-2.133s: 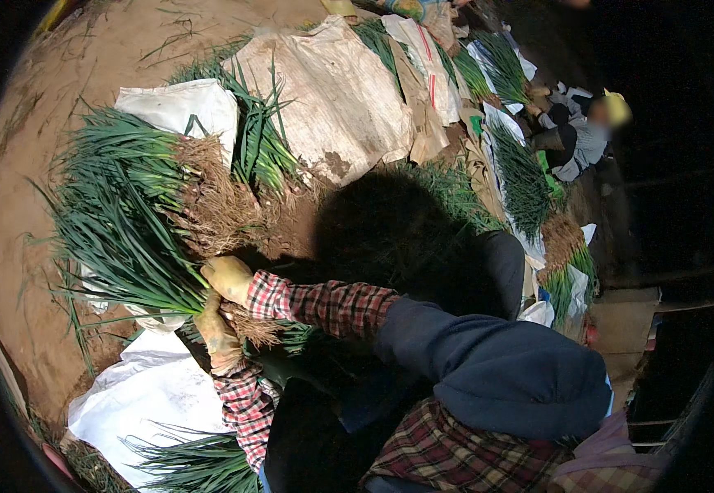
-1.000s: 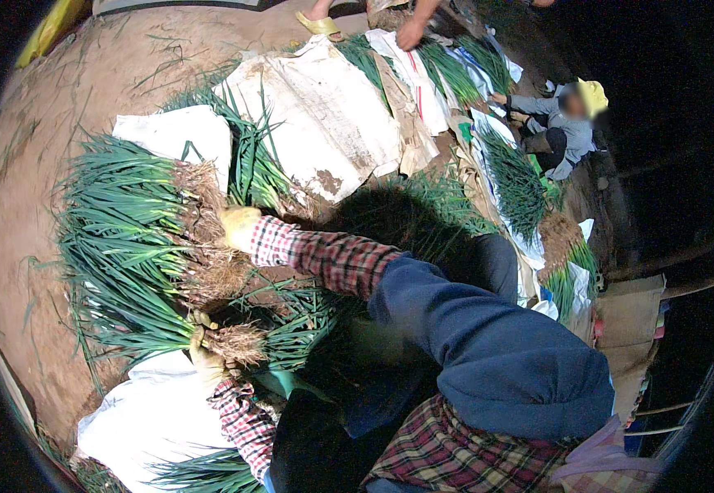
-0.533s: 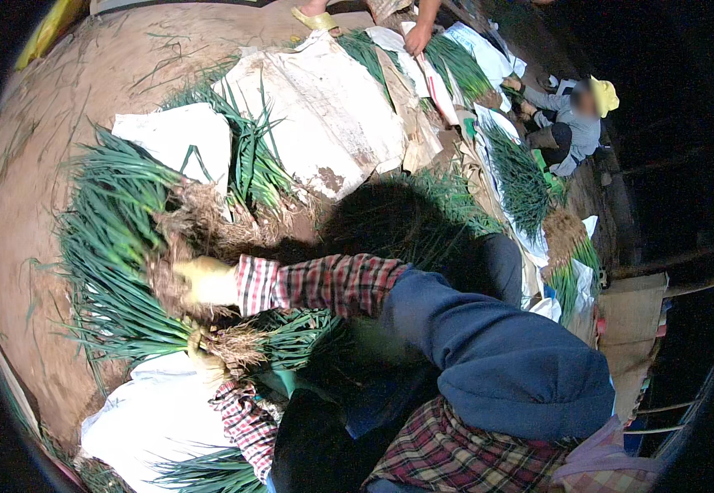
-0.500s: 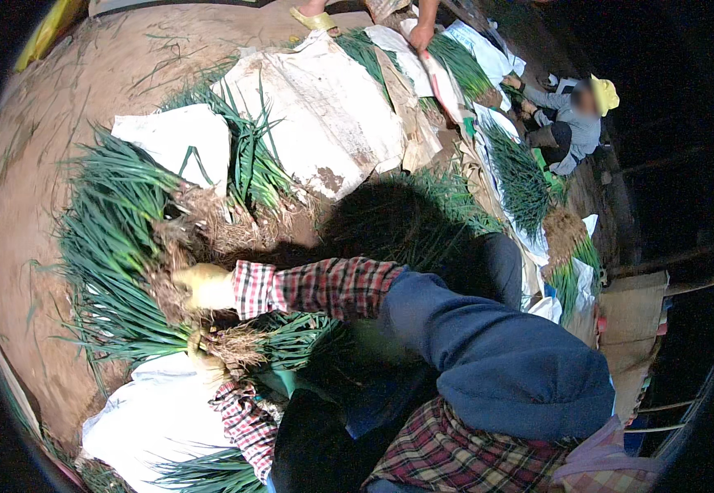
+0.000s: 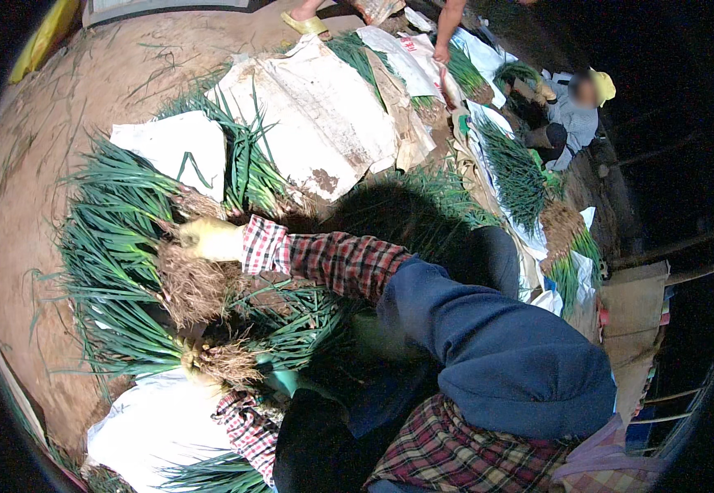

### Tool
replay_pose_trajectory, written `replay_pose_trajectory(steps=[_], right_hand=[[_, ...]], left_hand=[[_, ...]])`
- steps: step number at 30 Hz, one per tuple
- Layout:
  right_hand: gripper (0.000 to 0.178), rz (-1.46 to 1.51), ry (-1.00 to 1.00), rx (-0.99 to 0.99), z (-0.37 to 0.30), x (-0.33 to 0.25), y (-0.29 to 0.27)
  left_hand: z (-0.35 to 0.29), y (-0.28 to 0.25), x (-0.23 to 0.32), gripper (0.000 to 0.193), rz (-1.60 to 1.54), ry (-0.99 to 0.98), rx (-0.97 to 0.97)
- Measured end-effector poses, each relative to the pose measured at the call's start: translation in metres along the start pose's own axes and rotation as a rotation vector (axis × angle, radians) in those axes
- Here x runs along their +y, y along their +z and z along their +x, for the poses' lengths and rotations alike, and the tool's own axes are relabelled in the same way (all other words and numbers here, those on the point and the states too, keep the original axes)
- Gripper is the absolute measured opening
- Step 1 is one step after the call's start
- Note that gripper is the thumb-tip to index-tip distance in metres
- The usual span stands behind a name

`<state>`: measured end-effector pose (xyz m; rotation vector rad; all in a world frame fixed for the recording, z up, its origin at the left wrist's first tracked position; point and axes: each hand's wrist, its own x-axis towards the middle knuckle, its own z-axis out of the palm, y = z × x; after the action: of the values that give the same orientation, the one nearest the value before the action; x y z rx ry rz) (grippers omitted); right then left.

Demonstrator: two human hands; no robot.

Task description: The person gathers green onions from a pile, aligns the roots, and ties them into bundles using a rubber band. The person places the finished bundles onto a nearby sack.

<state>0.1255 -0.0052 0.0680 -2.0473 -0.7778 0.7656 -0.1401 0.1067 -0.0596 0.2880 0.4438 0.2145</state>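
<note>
My right hand (image 5: 211,240), in a pale yellow glove, reaches to the upper left with fingers curled at the root end of a pile of green onions (image 5: 115,193). A thick mat of brown roots (image 5: 197,283) hangs just below it. Closer to me, my left hand (image 5: 195,366) is closed round a bunch of green onions (image 5: 123,324), near their roots. Its leaves point left and its pale roots (image 5: 230,361) point right. That hand is partly hidden by the bunch. Both arms wear red-and-white checked cuffs.
White sacks (image 5: 312,115) lie on the dirt floor (image 5: 28,214) among more green onions (image 5: 509,172). A smaller white sack (image 5: 147,419) lies at the lower left. At the far right a person in a yellow hat (image 5: 571,123) crouches; another person's hand (image 5: 442,53) touches a sack.
My right hand has moved up, away from my left hand, exposing the root mat. The left hand's bunch has shifted slightly down. The other person's hand at the top has moved right.
</note>
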Motion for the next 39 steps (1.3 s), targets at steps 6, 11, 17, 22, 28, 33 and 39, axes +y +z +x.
replay_pose_trajectory(steps=[6,11,17,22,28,33,39], right_hand=[[0.046,-0.075,0.264,-0.173,-0.016,0.065,0.027],[0.033,0.05,0.365,-0.13,-0.019,0.082,0.045],[0.027,-0.046,0.202,-0.008,-0.03,0.076,0.042],[0.019,-0.017,-0.065,0.09,-0.044,0.019,0.036],[0.018,0.049,-0.132,0.253,-0.041,-0.005,0.022],[0.014,0.019,-0.38,0.413,-0.04,-0.009,0.017],[0.012,0.099,-0.522,0.455,-0.05,-0.004,0.017]], left_hand=[[0.013,-0.061,0.002,0.048,0.066,0.095,0.031],[0.011,-0.036,-0.005,0.048,0.131,0.084,0.159],[0.013,-0.033,-0.008,0.049,0.142,0.061,0.211],[0.012,-0.036,-0.003,0.049,0.152,0.069,0.232],[0.009,-0.042,0.001,0.05,0.15,0.068,0.257],[0.004,-0.059,0.004,0.05,0.144,0.038,0.333],[0.011,-0.053,-0.007,0.045,0.086,0.157,0.062]])
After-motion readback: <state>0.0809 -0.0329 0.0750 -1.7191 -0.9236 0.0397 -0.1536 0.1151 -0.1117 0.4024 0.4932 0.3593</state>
